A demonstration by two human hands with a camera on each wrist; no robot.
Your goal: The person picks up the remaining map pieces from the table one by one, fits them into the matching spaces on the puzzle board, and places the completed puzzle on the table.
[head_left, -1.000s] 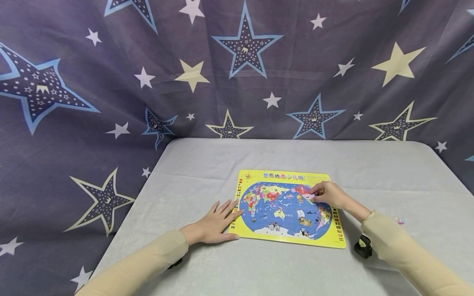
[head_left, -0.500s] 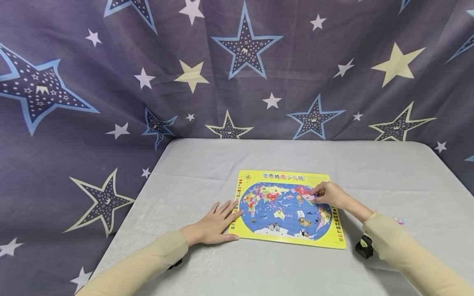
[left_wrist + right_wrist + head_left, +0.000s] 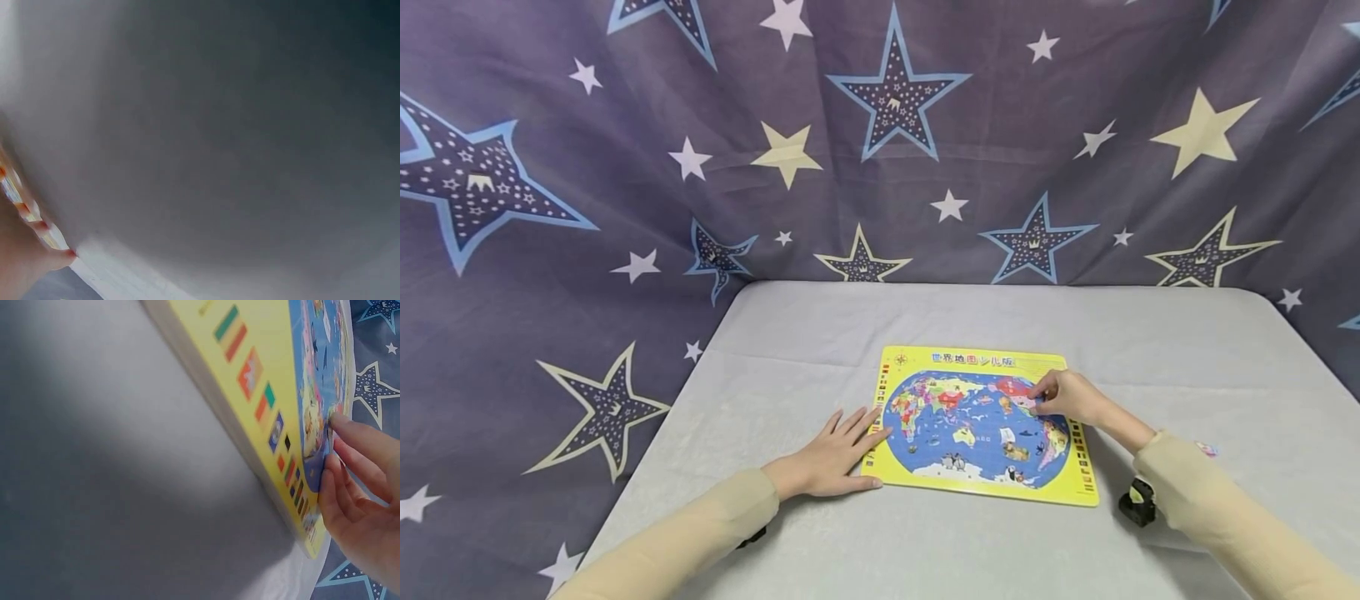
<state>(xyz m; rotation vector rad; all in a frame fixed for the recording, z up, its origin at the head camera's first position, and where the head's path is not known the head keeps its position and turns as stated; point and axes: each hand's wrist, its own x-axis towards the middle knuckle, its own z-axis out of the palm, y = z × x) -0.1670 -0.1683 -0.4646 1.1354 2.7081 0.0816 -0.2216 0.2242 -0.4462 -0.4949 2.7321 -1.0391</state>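
Observation:
A yellow-framed world map puzzle board [image 3: 1078, 492] lies flat on the table, with a blue ocean, coloured continents and rows of flags along its sides. My left hand [image 3: 827, 458] rests with spread fingers on the board's left edge; in the left wrist view only part of the hand [image 3: 28, 256] shows, at the lower left. Over the North America area, my right hand [image 3: 1071, 397] pinches a small puzzle piece [image 3: 1023, 402] between thumb and fingers. In the right wrist view, the right hand [image 3: 365, 506] mostly hides that piece against the map.
A small colourful loose piece [image 3: 1206, 449] lies on the grey table cover [image 3: 812, 333], right of the board beside the right sleeve. Behind the table hangs a dark curtain [image 3: 820, 192] with a star print.
The right fingers shift very slightly at the same spot on the map, and more of the pink and green area shows beside them. The left hand stays put.

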